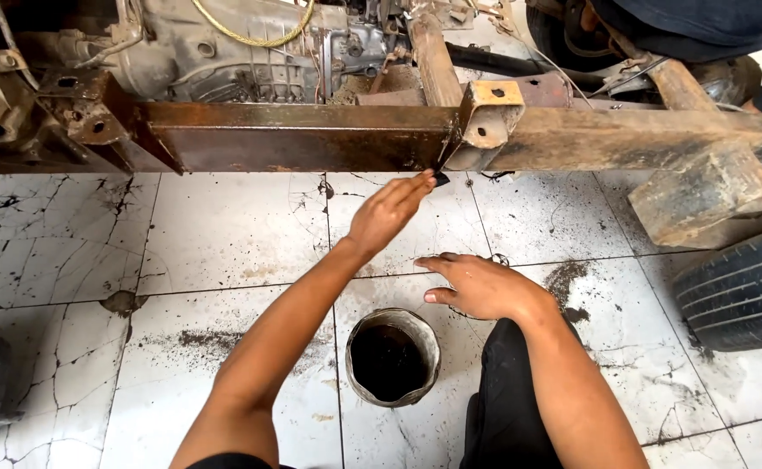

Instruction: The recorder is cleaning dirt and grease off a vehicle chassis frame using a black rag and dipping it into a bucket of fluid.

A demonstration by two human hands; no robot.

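Rusty frame rail [303, 137]: I am reaching my left hand [387, 213], grip pinching a small black piece [442, 179], while my right hand [483, 285], grip spread apart, is bracing on the floor [224, 234].

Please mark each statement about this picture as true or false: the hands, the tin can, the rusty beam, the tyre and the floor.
1. The left hand reaches up to the lower edge of the rusty beam with a small dark thing at its fingertips. True.
2. The right hand grips the tyre. False: it lies flat on the tiled floor, apart from the tyre.
3. The tin can stands upright on the floor between the two forearms, dark inside. True.
4. The floor tiles are clean and whole. False: they are cracked and spotted with dark dirt.
5. The tyre is at the left edge of the picture. False: it is at the right edge.
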